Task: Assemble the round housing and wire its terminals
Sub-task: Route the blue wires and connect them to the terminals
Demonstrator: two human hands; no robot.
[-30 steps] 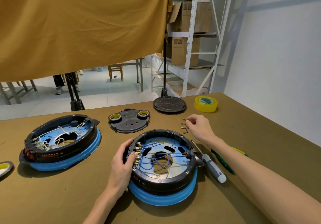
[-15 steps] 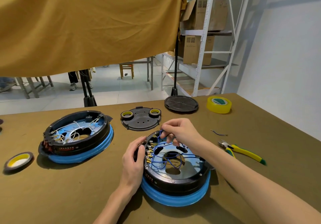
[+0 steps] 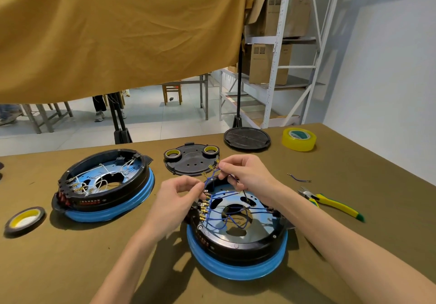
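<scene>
A round black housing [image 3: 238,247] on a blue ring lies in front of me, its shiny plate crossed by blue wires that run to a row of brass terminals [image 3: 204,209] on its left rim. My right hand [image 3: 245,174] pinches a bunch of short blue wires [image 3: 213,174] with brass ends above the housing's far rim. My left hand [image 3: 179,195] pinches one of those wires beside the terminal row, off the rim.
A second housing [image 3: 103,185] with white wires sits at the left. A black lid [image 3: 191,159] carrying two tape rolls and a round black cover [image 3: 246,138] lie behind. Yellow tape [image 3: 299,139], yellow-handled cutters [image 3: 330,203], a loose wire [image 3: 298,179] and a tape roll [image 3: 24,218] lie around.
My right hand picked up the short blue wires from the table and carried them over the housing. My left hand left the housing's rim and rose to pinch a wire.
</scene>
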